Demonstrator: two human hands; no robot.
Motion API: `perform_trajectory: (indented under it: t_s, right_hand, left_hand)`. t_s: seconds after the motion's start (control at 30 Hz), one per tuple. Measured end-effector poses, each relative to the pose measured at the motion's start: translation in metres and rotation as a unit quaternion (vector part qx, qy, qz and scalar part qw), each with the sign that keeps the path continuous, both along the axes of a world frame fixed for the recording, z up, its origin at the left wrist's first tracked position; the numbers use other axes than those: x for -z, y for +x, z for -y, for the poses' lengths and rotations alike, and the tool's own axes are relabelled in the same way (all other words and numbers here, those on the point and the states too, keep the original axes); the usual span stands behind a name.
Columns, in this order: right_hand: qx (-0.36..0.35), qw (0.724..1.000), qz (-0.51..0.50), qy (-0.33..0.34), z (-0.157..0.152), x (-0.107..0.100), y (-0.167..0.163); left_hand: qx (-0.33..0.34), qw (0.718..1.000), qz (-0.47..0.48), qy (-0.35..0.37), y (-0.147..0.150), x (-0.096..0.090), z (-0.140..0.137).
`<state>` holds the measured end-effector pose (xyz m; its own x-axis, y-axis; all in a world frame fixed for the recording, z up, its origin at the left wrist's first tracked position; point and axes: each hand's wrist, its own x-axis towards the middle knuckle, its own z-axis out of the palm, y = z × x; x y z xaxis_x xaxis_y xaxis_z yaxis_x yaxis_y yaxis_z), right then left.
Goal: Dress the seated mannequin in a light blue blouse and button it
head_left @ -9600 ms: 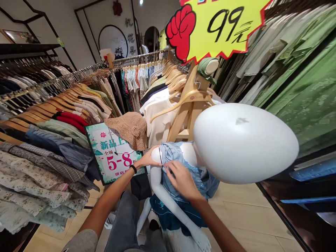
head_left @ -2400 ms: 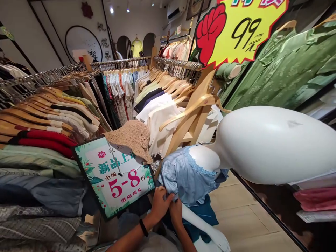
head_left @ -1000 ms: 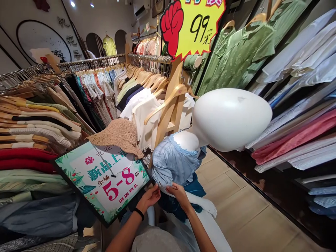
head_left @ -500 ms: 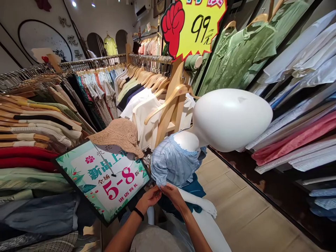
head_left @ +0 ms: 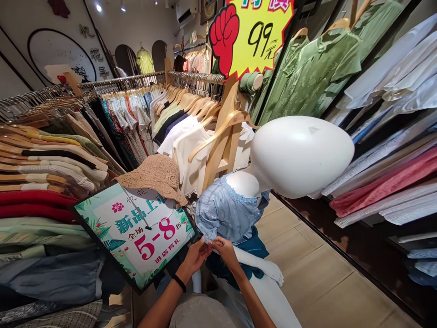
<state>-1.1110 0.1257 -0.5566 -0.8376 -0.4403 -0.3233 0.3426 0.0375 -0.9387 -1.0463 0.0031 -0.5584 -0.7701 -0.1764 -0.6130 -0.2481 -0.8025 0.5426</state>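
A white mannequin point(head_left: 302, 157) wears a light blue blouse point(head_left: 221, 209) with lace at the neckline and a dark teal lower garment point(head_left: 254, 250). My left hand point(head_left: 197, 256), with a black band at the wrist, pinches the hem of the blouse's short puffed sleeve. Close beside it, my right hand point(head_left: 223, 250) is also closed on that sleeve edge, fingertips almost meeting the left ones. The mannequin's bare arm point(head_left: 251, 259) runs past my right hand toward the right. Fingers partly cover the exact spot of the grip.
A framed sale sign point(head_left: 150, 250) stands left of my hands, with a tan knitted hat point(head_left: 155, 175) over its top. Behind are a wooden rack post point(head_left: 221, 132) and an empty hanger point(head_left: 218, 132). Racks of clothes line both sides. Tiled floor point(head_left: 307, 273) lies at right.
Both hands stay at the sleeve hem; the left fingers have shifted slightly upward along it. The camera view has moved only a little.
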Motion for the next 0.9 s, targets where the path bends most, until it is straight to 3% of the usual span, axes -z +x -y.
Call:
perform_trajectory:
  t_s: [0.13,0.57,0.77,0.9]
  right_hand:
    - [0.013,1.000,-0.013,0.011,0.002,0.000,0.004]
    - [0.021,1.000,-0.015,0.014,0.006,-0.008,0.001]
    - [0.028,0.999,-0.022,0.001,0.008,-0.014,0.002]
    - [0.023,0.998,-0.047,0.025,0.006,-0.013,0.001]
  left_hand:
    - [0.033,0.997,-0.059,-0.043,0.001,0.001,0.002]
    - [0.034,0.995,-0.059,-0.078,-0.011,0.004,0.004]
    - [-0.039,0.975,-0.034,-0.215,-0.009,0.000,0.001]
    - [0.015,0.951,-0.098,-0.293,-0.006,-0.005,0.002]
